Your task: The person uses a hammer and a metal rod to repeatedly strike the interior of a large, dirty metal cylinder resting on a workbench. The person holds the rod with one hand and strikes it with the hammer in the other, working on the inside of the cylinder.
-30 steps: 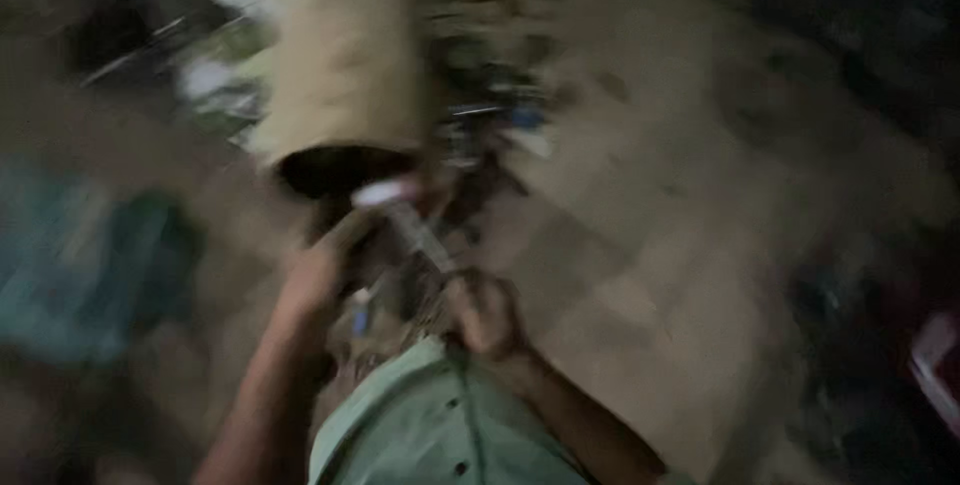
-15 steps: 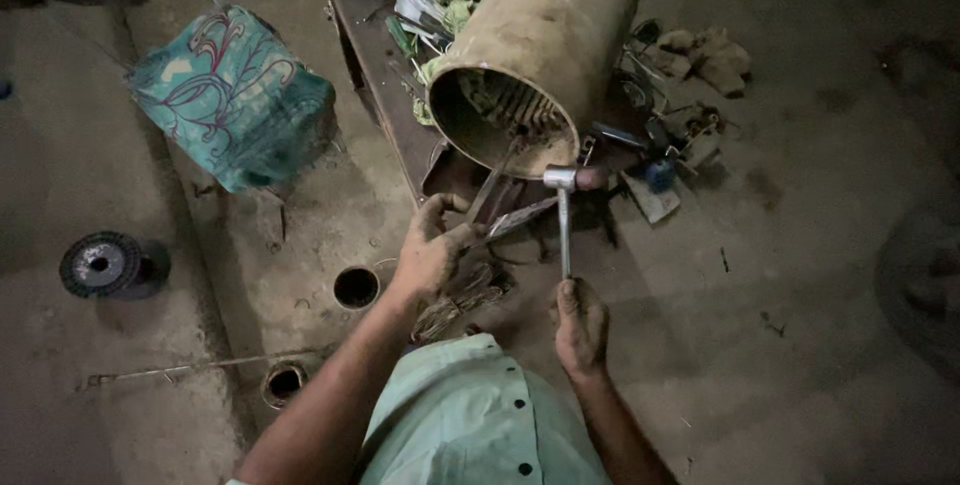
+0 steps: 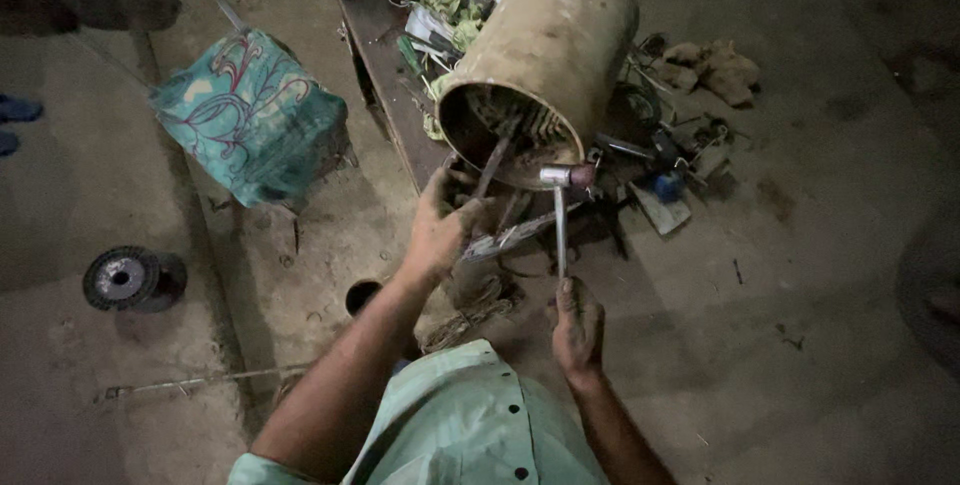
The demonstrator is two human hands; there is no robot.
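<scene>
Bare floor lies open to the right of the right hand (image 3: 578, 330) and toward the lower right, with only small debris. Ahead, passage is blocked by the rusty cylinder (image 3: 548, 50) lying on its side, with scattered tools and scraps (image 3: 665, 170) packed against its right flank. To the left, a patterned cloth bundle (image 3: 250, 115) and round disc (image 3: 122, 278) obstruct, with a floor hole (image 3: 362, 296) just beside the left forearm.

Dim, grainy, darker toward edges

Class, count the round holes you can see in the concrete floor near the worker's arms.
1: a round hole just left of the left forearm, below the left hand. Others may be hidden.
</scene>
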